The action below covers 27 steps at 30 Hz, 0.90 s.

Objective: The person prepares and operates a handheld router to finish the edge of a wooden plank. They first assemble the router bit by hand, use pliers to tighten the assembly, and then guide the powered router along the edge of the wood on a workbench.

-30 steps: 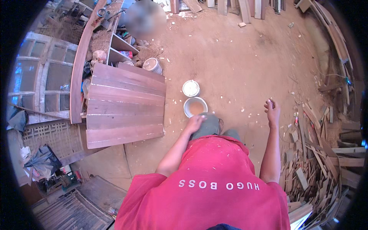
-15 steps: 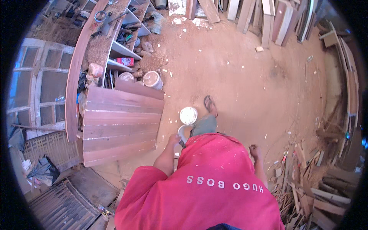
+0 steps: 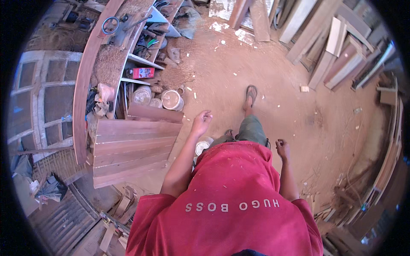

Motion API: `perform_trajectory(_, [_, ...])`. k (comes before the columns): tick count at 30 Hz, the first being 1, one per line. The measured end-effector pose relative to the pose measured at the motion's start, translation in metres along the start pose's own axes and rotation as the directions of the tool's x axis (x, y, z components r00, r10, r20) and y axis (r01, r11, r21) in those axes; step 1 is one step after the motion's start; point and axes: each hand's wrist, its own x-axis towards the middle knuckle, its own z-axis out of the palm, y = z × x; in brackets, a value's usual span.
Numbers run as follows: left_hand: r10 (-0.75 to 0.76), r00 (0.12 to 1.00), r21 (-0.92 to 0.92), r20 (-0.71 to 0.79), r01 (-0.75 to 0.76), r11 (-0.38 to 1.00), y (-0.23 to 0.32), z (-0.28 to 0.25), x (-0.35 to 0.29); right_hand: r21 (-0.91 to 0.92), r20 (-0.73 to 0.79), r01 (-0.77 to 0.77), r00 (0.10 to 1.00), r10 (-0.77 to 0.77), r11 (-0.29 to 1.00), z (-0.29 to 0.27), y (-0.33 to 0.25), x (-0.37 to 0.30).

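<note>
Over the last second the person in the red shirt (image 3: 239, 187) has come forward over the dusty floor (image 3: 294, 111), and one sandaled foot (image 3: 250, 96) is now planted well ahead of the other. The left hand (image 3: 201, 123), down by the buckets half a second ago, is now up in front of the body, loosely open with its fingers bent, and I see nothing in it. It is nearest the panel of reddish boards (image 3: 132, 149), which lies to the person's left, its near edge apart from the hand. The right hand (image 3: 282, 149) hangs at the other side beside the green shorts (image 3: 252, 130), fingers curled in; it is small and turned from me, so I can't tell whether it has hold of anything.

The white bucket (image 3: 203, 146) is half hidden by the body, and the open one that stood beside it is out of sight. Another tub (image 3: 172, 100) stands just beyond the panel, and long planks (image 3: 316, 36) fill the far side. So, as I judge it, the boards and buckets are being left untouched at this moment.
</note>
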Motion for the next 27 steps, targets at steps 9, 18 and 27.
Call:
perform_trajectory(9, [-0.359, 0.933, 0.201, 0.024, 0.347, 0.916, -0.033, -0.004, 0.065, -0.16, 0.17, 0.149, 0.978, -0.121, 0.976, -0.077, -0.169, 0.258])
perform_trajectory(18, [-0.387, 0.9, 0.009, -0.202, 0.397, 0.918, -0.01, -0.052, 0.23, 0.094, 0.223, 0.039, 0.973, -0.06, 0.995, -0.082, -0.378, 0.396])
perform_trajectory(27, [-0.36, 0.801, 0.188, -0.478, 0.494, 0.849, -0.288, -0.149, 0.583, -0.13, 0.297, -0.368, 0.872, 0.39, 0.921, 0.058, -0.301, 0.411])
